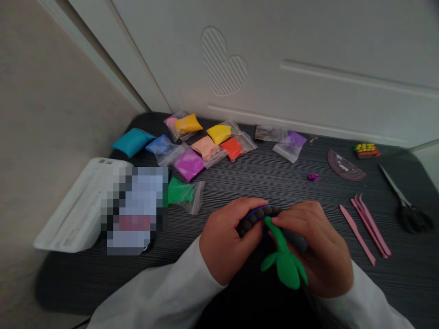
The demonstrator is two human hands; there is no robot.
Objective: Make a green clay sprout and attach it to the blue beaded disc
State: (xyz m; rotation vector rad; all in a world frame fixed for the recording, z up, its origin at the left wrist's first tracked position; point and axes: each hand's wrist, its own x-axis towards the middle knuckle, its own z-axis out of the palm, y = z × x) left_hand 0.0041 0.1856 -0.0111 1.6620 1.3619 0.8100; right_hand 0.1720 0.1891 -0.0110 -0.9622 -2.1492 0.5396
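Note:
My left hand (233, 240) is closed around the edge of a dark clay piece (259, 214) rimmed with black balls and a blue line. Much of that piece is hidden behind my fingers. In my right hand (317, 246), thumb and fingers grip a green clay stem (277, 235) with leaf-like lobes at its lower end. The upper tip of the stem lies against the ball-rimmed piece; whether it is stuck on I cannot tell. Both hands are close together over the table's near edge.
Bagged coloured clay, including a green pack (180, 191) and a magenta pack (189, 165), lies at left and back. Nearby are a blurred phone (137, 210) and white tray (80, 205). To the right lie pink tools (370, 226), scissors (408, 208) and a purple clay bit (313, 177).

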